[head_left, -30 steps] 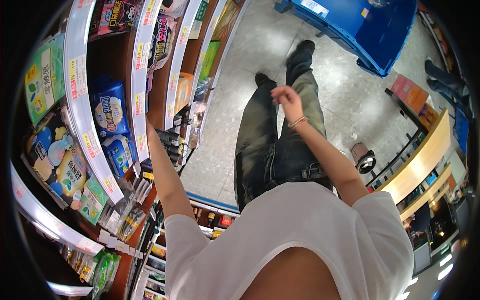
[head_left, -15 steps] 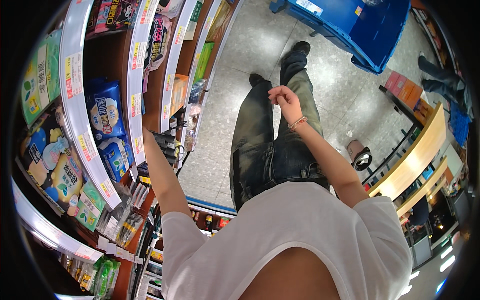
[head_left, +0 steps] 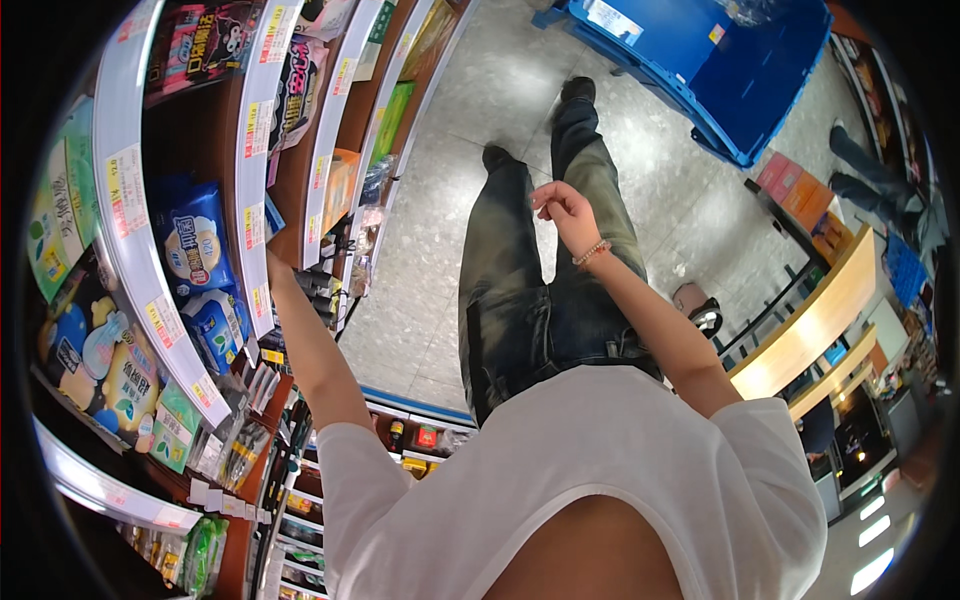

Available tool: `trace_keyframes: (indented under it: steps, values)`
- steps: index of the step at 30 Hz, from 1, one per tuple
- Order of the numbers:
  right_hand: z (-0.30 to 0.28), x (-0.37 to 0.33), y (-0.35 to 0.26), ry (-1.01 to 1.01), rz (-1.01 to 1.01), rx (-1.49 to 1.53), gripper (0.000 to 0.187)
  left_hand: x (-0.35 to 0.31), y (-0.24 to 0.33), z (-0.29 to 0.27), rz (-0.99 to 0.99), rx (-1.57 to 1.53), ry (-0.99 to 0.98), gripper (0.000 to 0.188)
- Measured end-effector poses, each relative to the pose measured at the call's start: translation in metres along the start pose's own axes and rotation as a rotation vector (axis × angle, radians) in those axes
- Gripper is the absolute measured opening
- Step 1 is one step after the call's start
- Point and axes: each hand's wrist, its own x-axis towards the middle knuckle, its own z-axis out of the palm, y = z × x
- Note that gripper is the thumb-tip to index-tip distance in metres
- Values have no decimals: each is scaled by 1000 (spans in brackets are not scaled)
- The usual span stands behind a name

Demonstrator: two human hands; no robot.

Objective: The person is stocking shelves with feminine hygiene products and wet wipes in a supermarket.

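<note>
We note stocked shelves (head_left: 118,150) left, grey floor (head_left: 425,240) centre. Blue pack (head_left: 195,242), left of frame: long axis points up-frame. Right hand (head_left: 566,216) half-curled, empty; left hand (head_left: 278,268) mostly hidden, grip we cannot tell.

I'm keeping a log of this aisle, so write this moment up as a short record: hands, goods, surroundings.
Left hand: hidden at the shelves; left forearm visible
Right hand: in front of the jeans, fingers loosely curled, no object visible in them
Right wrist: bracelet
Shelf goods: upper blue pack, lower blue pack
Ahead, to the right: blue bin
Another person: legs at far right
</note>
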Motion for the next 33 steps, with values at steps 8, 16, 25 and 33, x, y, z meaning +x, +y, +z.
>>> trace_keyframes:
  steps: [8, 16, 25, 33]
  values:
    - [-14, 39, -49, -190, 90, -5, 25, -104, 42, -15, -322, -430, 344, 51]
    - [-36, 68, -112, -422, -36, -290, 69, -297, 99, 135, -818, -422, -225, 45]
    - [-101, 86, -231, -292, -579, -1188, 105, -374, 173, 328, -491, -35, -663, 57]
    - [-205, 173, -218, 201, -563, -1030, 92, -391, 185, 343, -496, 56, -1071, 43]
